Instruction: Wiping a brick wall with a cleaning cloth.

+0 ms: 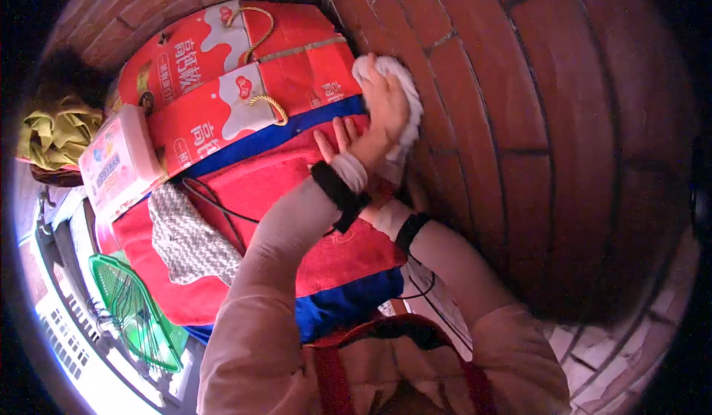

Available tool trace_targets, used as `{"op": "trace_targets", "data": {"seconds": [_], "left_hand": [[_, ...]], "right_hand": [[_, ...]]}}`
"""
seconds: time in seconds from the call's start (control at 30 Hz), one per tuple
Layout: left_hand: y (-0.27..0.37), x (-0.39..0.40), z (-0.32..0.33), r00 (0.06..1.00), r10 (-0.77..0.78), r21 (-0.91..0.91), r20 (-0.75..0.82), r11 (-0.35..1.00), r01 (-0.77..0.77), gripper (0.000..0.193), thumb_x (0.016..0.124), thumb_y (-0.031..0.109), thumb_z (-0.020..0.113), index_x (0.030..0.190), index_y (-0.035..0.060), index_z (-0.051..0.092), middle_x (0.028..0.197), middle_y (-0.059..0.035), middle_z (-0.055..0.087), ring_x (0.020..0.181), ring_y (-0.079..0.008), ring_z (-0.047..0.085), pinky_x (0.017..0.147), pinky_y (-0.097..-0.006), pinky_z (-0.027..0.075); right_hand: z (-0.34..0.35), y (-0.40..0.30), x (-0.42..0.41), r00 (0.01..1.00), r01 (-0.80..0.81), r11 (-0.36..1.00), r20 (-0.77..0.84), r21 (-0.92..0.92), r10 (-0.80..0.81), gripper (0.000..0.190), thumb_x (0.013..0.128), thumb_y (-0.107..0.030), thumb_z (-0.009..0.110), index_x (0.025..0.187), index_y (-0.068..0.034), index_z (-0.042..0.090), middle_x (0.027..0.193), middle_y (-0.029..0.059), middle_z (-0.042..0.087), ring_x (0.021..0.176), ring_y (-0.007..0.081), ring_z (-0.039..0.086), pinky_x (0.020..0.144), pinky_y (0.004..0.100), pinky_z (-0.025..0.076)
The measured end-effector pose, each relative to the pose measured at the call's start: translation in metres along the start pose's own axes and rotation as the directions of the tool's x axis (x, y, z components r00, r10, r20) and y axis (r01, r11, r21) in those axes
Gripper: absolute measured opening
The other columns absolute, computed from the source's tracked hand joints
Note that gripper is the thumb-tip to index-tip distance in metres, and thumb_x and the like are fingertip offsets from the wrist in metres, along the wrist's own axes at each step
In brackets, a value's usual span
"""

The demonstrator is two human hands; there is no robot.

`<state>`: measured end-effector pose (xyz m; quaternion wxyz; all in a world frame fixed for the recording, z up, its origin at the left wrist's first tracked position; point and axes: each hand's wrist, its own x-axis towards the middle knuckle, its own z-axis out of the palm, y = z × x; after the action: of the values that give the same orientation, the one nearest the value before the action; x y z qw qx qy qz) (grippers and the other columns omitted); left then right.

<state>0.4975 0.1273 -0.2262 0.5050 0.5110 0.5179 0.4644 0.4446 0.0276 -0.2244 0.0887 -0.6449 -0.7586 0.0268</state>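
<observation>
My left hand point(384, 109) lies with fingers spread over a white fluffy cloth point(410, 100), at the right end of the pile beside the brick wall. Lower down, my right hand point(379, 206) is mostly hidden behind my left wrist, close to the lower part of the cloth; its fingers cannot be made out. Under both forearms a red towel point(250, 176) covers a blue cloth point(345, 309). Red printed cartons point(300, 75) with gold rope handles stand behind the towel. A grey-and-white knitted cloth point(189, 237) lies on the towel next to a black cable.
A reddish brick wall point(528, 109) rises close on the right. At the left are a pink-and-white plastic box point(119, 159), a yellow-green cloth point(61, 131) and a green plastic basket point(139, 315) with wires across it.
</observation>
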Motion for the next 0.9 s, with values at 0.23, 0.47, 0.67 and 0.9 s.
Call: {"op": "trace_targets", "data": {"seconds": [0.23,0.47,0.67,0.9], "left_hand": [[0.021,-0.009,-0.015,0.981,-0.062,-0.001,0.182,0.998,0.063,0.065,0.088,0.032,0.038,0.139,0.0047,0.009,0.123,-0.0416,0.030,0.116,-0.0523,0.032,0.101,-0.0456,0.025],[0.029,-0.088,-0.041,0.892,-0.042,0.021,0.451,0.999,0.036,0.069,0.084,0.033,0.043,0.135,0.0018,0.010,0.125,-0.0394,0.030,0.117,-0.0490,0.035,0.099,-0.0426,0.030],[0.009,-0.124,-0.056,0.766,-0.171,0.023,0.620,0.980,0.200,0.071,0.080,0.033,0.050,0.130,-0.0036,0.017,0.126,-0.0358,0.034,0.116,-0.0435,0.041,0.096,-0.0393,0.035],[0.051,-0.064,-0.079,0.929,-0.147,-0.195,0.340,0.955,0.222,0.068,0.074,0.033,0.056,0.124,-0.0036,0.027,0.112,-0.0269,0.052,0.104,-0.0352,0.053,0.088,-0.0363,0.041]], "right_hand": [[0.000,-0.006,-0.005,0.990,-0.026,0.998,-0.139,-0.065,0.017,0.059,0.087,-0.043,0.038,0.137,-0.012,0.027,0.142,0.0209,0.016,0.132,0.0367,0.014,0.107,0.0483,0.010],[-0.028,-0.044,-0.063,0.997,-0.001,0.994,-0.081,-0.105,-0.007,0.059,0.086,-0.039,0.044,0.135,-0.010,0.030,0.141,0.0219,0.020,0.130,0.0395,0.016,0.107,0.0474,0.011],[-0.085,-0.070,-0.148,0.985,-0.077,0.997,0.153,-0.014,0.078,0.039,0.077,-0.022,0.062,0.112,-0.006,0.055,0.120,0.0195,0.049,0.118,0.0381,0.037,0.102,0.0460,0.025],[-0.243,-0.104,-0.263,0.875,-0.430,0.896,-0.293,-0.110,0.384,0.033,0.086,-0.016,0.053,0.116,-0.004,0.053,0.124,0.0144,0.049,0.122,0.0301,0.038,0.100,0.0408,0.030]]}}
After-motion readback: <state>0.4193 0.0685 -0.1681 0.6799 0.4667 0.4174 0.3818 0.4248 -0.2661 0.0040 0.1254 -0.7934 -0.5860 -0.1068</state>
